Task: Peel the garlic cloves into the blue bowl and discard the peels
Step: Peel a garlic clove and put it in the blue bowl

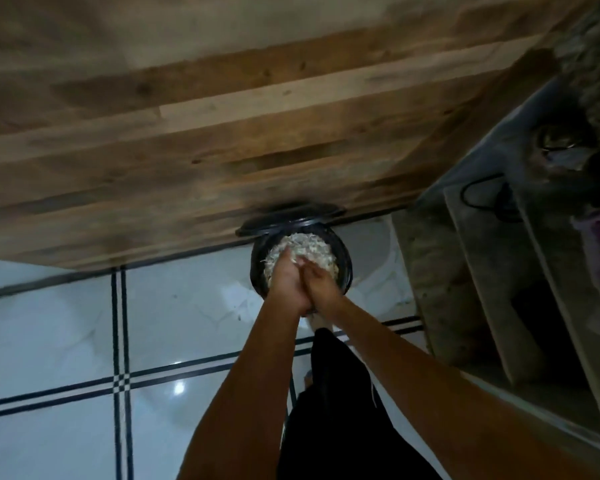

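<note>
A round black bin (345, 268) stands on the floor with its lid (291, 221) tipped up against the wood behind it. Pale garlic peels (305, 249) fill the bin nearly to the rim. My left hand (288, 280) and my right hand (321, 284) are pressed together side by side right above the peels, fingers pointing down into the bin. A few pale flakes show at the fingertips. The image is blurred there, so no grip is plain. No blue bowl or garlic cloves are in view.
A brown wooden panel (222, 133) rises behind the bin. Glossy white floor tiles with dark lines (122, 379) spread to the left. A rough concrete and board structure (499, 271) stands at the right. My dark-clothed leg (340, 410) is below the hands.
</note>
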